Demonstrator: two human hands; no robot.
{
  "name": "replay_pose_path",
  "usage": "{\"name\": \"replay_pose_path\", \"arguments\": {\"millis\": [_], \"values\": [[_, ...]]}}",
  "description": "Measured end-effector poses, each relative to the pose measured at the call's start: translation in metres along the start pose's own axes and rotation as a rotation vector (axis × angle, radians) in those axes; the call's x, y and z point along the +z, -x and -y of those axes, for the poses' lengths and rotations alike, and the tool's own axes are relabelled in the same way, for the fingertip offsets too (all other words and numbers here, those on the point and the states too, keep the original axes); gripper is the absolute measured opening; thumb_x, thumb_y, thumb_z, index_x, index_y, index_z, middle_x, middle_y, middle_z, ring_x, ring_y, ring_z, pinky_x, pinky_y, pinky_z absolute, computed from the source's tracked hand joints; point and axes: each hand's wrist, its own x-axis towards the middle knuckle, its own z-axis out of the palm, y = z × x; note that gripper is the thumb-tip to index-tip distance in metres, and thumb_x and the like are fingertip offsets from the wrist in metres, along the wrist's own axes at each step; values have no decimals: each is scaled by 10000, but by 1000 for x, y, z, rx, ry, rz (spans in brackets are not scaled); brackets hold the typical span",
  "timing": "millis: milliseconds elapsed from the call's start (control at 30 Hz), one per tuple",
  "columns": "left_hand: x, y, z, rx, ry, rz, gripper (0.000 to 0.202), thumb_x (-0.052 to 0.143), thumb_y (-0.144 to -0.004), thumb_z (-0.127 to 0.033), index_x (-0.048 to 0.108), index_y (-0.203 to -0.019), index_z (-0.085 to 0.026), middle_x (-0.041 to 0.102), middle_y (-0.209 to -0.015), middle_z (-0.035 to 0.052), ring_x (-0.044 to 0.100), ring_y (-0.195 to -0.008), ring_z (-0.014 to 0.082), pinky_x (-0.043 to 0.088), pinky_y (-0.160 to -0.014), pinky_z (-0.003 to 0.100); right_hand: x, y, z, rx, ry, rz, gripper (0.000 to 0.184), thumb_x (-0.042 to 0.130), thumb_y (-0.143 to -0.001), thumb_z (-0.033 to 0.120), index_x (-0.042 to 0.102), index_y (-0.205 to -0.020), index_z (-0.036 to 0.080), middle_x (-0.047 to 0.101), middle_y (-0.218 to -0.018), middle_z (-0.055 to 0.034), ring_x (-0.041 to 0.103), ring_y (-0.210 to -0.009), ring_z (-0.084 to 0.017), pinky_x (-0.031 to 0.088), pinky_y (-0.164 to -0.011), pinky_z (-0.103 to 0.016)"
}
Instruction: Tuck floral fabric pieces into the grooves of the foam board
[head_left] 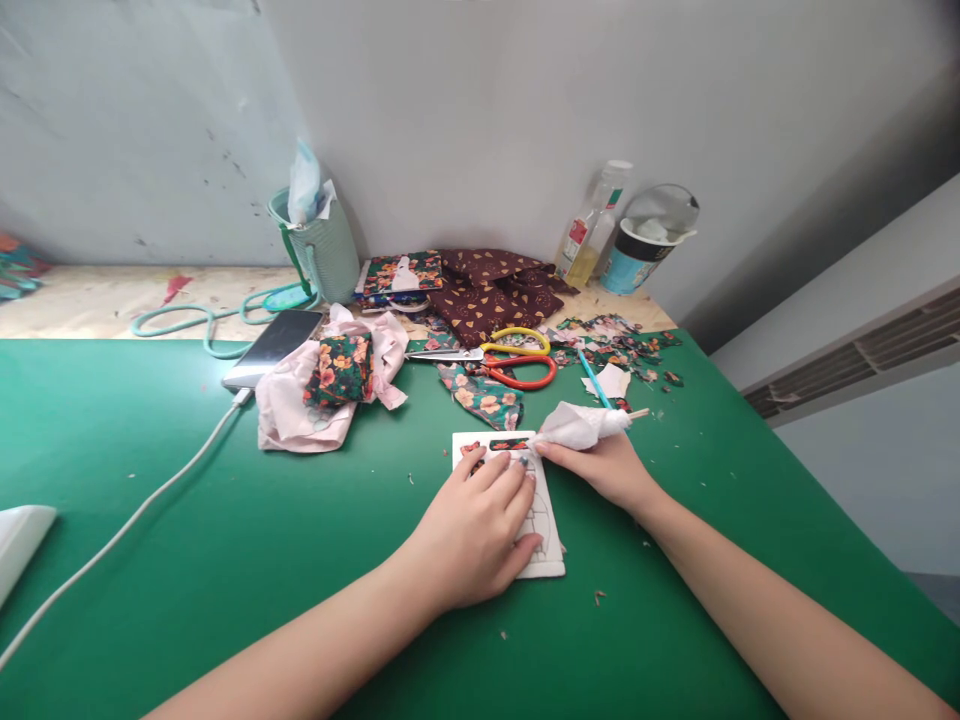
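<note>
A white board [553, 562] with a line drawing lies on the green table in front of me. My left hand [476, 525] rests across it, fingers spread, covering much of the drawing. Near the board's top edge is a narrow dark floral fabric strip [507, 444], with more orange floral bits partly under my fingers. My right hand [609, 468] grips a white tissue-wrapped stick [581, 425]. Its narrow end meets the board beside the strip, and a thin wooden end pokes out at the right. Whether that tip touches the strip is unclear.
Behind the board lie scissors [517, 358], a floral scrap [484, 395], a blue pen [595, 380] and many cuttings [619, 340]. Pink cloth [300, 405] and a phone [277, 345] with a cable are left. A bottle [592, 230], cup [641, 258] and teal basket [330, 250] stand along the wall.
</note>
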Motion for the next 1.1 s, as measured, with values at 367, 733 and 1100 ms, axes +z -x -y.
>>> {"name": "replay_pose_path", "arguments": {"millis": [367, 733, 1100], "values": [[-2, -1, -1, -4, 52, -3, 480, 429, -903, -394, 520, -1255, -81, 597, -1207, 142, 482, -1176, 308, 278, -1089, 468, 1, 0, 5, -1, -41, -20, 258, 714, -699, 418, 664, -796, 184, 710, -844, -56, 656, -828, -249, 521, -771, -371], [-1, 0, -2, 1, 30, -6, 483, 414, -912, -390, 498, -1271, -77, 595, -1229, 150, 489, -1183, 311, 297, -1064, 481, 1, -2, 0, -12, -36, -25, 261, 719, -693, 418, 658, -759, 174, 714, -819, -61, 658, -789, -249, 535, -721, -357], [-1, -1, -1, 7, 26, -17, 483, 420, -912, -391, 498, -1269, -75, 601, -1225, 145, 497, -1171, 307, 300, -1052, 487, 1, -2, -2, -15, -17, 3, 237, 702, -717, 400, 654, -773, 174, 706, -817, -57, 648, -787, -237, 526, -730, -347]]}}
